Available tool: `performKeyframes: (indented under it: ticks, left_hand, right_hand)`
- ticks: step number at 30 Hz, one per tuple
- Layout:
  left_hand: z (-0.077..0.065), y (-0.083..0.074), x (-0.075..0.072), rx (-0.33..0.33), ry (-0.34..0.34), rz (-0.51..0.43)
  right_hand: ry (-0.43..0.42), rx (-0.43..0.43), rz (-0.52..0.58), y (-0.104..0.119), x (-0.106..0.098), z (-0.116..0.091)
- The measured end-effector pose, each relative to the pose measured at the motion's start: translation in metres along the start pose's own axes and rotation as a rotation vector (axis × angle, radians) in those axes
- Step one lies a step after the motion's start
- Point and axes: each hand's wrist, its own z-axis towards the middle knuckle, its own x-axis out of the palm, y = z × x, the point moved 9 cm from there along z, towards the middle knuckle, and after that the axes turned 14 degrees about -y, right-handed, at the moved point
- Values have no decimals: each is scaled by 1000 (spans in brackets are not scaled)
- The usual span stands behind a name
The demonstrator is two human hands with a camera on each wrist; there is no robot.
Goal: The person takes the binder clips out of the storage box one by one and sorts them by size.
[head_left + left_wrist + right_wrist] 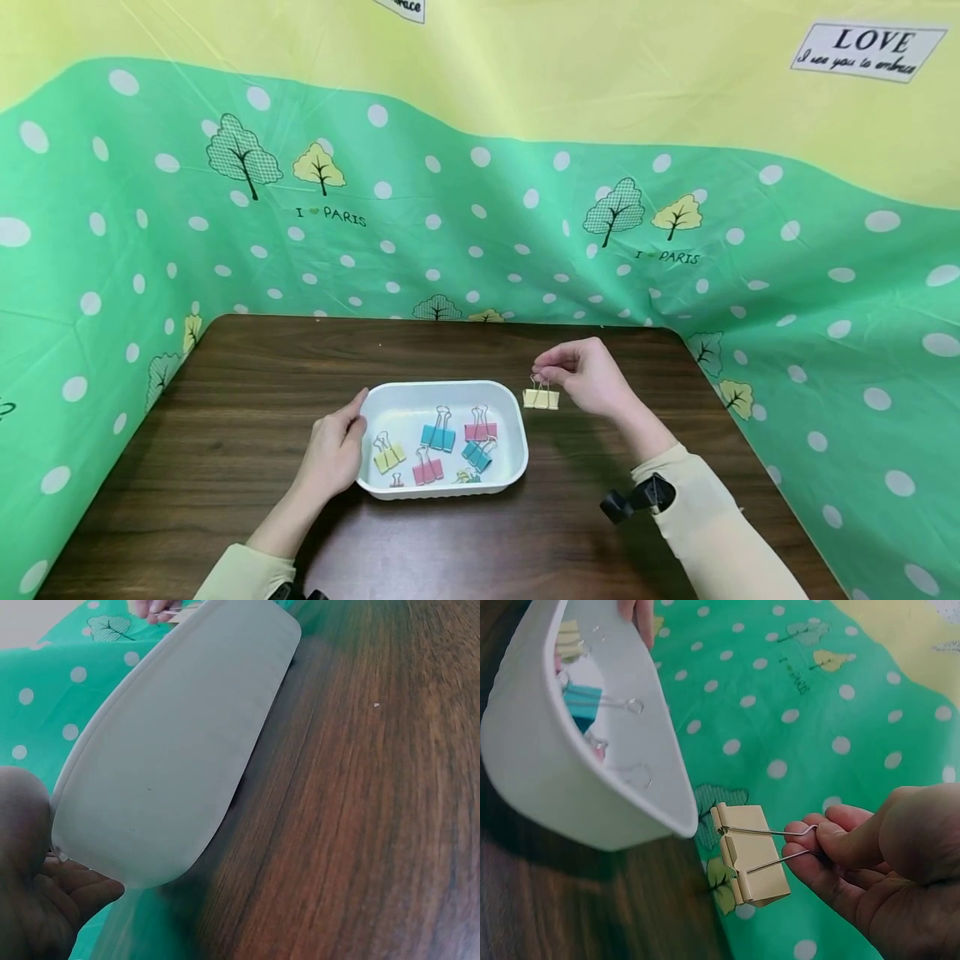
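- Your right hand (588,377) pinches the wire handles of a yellow binder clip (541,398) between thumb and fingertips; the clip hangs below the fingers, just beside the right end of the white tray (390,398) and outside it.
- In the right wrist view the same yellow binder clip (748,853) shows with both wire loops gathered in your fingers (816,844), its body near the tray's rim (676,796) but apart from it.
- Your left hand (335,450) rests against the left side of the tray, thumb on the rim, fingers relaxed along the wall rather than curled round it.
- The tray stands on the dark wood worktop (225,433).
- Inside the tray lie more clips: a yellow one (389,455), a blue one (438,435), a pink one (480,428), another pink one (427,469) and another blue one (477,454).
- A green dotted cloth (450,225) with trees printed on it stands behind the worktop.
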Motion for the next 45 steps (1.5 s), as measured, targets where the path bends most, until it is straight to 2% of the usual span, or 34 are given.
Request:
performKeyframes:
  ticks: [10,28,36,45]
  left_hand:
    - [1,0,-1,1,-2,9]
    - [1,1,1,9,4,8]
    - [0,3,1,4,5,9]
    - [0,4,2,2,6,12]
  right_hand:
    - [3,32,-39,-34,-6,-7]
    - [34,128,8,-80,4,-19]
    - [42,145,-18,-92,7,-22]
    - [48,138,-3,-92,6,-20]
